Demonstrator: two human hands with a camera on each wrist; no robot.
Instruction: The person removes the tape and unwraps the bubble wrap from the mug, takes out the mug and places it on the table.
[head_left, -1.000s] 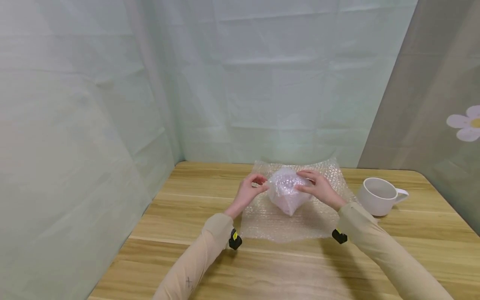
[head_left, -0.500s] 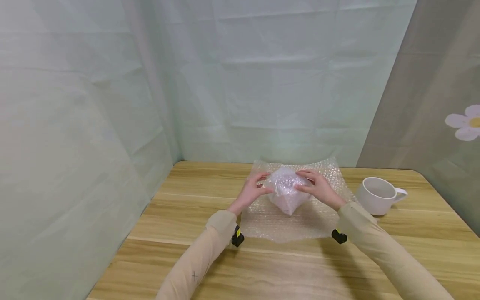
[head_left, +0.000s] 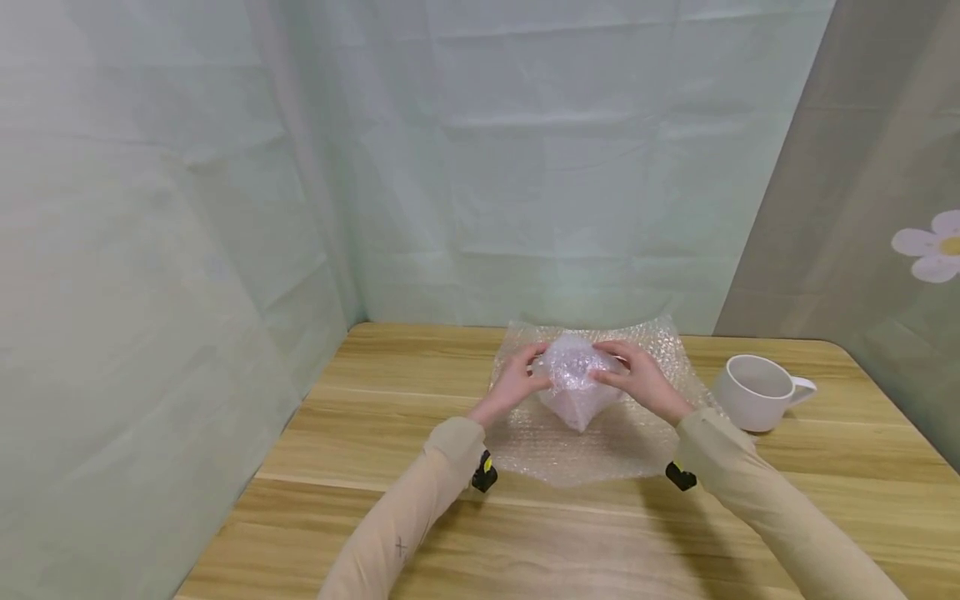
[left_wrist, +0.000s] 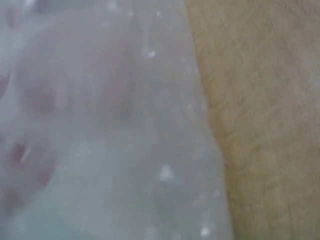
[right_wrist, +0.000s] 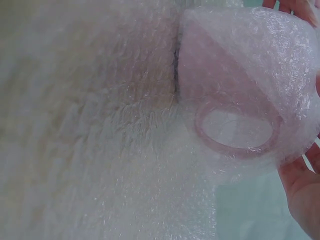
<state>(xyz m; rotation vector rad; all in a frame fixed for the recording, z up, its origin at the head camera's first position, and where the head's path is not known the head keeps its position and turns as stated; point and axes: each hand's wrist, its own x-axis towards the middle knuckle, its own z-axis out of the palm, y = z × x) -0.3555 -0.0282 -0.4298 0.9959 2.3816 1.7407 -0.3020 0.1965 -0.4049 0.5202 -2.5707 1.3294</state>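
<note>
A pink mug (right_wrist: 220,65), its round handle (right_wrist: 202,132) showing through the plastic in the right wrist view, is wrapped in bubble wrap (head_left: 576,379). The bundle sits on a flat sheet of bubble wrap (head_left: 555,462). My left hand (head_left: 513,383) grips the bundle's left side, thumb toward me and fingers behind. On the opposite side my right hand (head_left: 639,382) holds it with curved fingers and thumb. In the left wrist view, fingers show blurred through the sheet (left_wrist: 165,140). The mug's far side is hidden by the wrap.
A white mug (head_left: 753,392) stands upright to the right of the sheet, handle pointing right. Everything rests on a wooden table (head_left: 525,550). Pale cloth (head_left: 555,167) hangs behind and at the left, close to the table's edges.
My left hand has moved right, from the bundle's left edge to a closer grip around its side. The right hand and bundle have stayed in place.
</note>
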